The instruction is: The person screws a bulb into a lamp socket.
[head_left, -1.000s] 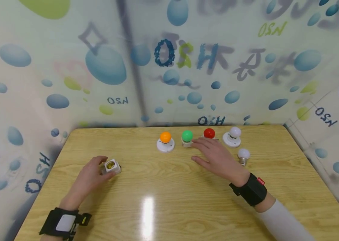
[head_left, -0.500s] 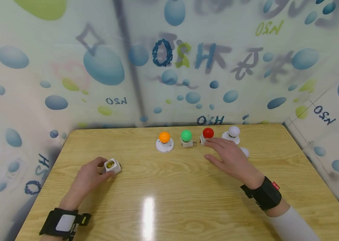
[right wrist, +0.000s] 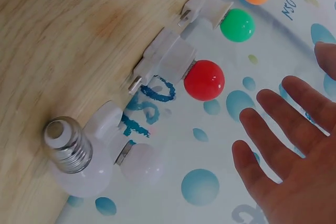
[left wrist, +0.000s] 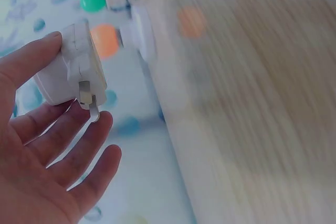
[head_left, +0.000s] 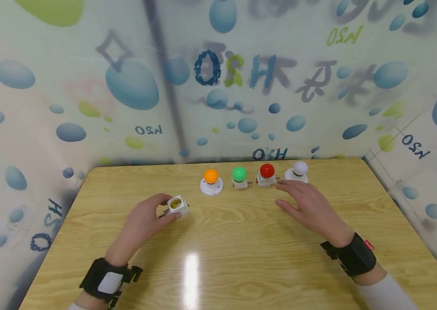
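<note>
My left hand (head_left: 141, 226) pinches a white plug-in lamp socket (head_left: 179, 206) between thumb and fingers, its brass-coloured opening facing up. Metal prongs (left wrist: 86, 98) stick out of it in the left wrist view, where the other fingers lie spread. My right hand (head_left: 315, 211), fingers extended and holding nothing, hovers over the table's right side. Beyond its fingertips stands a white bulb (head_left: 300, 168) in a round base. A loose white bulb (right wrist: 84, 174) with a metal screw cap shows in the right wrist view; in the head view the right hand hides it.
Along the back of the wooden table (head_left: 234, 258) stand an orange bulb (head_left: 211, 176) in a round base, then a green bulb (head_left: 239, 174) and a red bulb (head_left: 266, 170) in plug-in sockets. A patterned wall covering (head_left: 125, 129) rises directly behind.
My left hand has carried the socket to the right, towards the orange bulb. My right hand has drawn back to the right, past the red bulb, and now covers the loose white bulb.
</note>
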